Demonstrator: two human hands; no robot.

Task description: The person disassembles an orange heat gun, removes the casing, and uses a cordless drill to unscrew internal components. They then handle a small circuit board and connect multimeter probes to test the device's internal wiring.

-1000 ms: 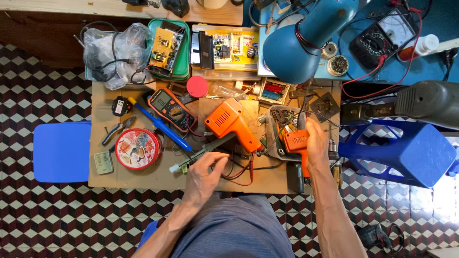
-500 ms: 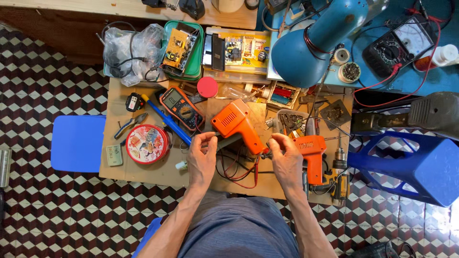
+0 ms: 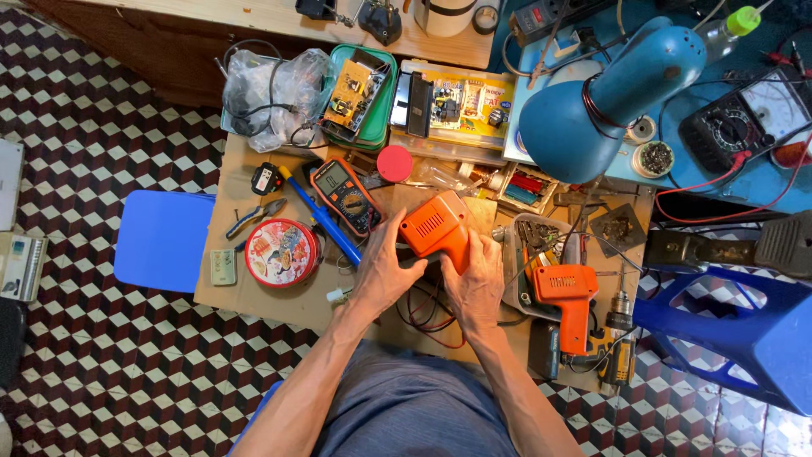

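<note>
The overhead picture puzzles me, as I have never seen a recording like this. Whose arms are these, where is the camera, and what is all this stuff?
The camera sits on the person's head and looks straight down, so the two bare arms are the person's own. Both hands close around an orange tool body: the left hand on its left side, the right hand on its lower right. It lies on a sheet of cardboard over a tiled floor. Around it are an orange multimeter, a round red tin, pliers, an orange drill and a green tray holding a circuit board. A blue lamp hangs over the right side.
</note>
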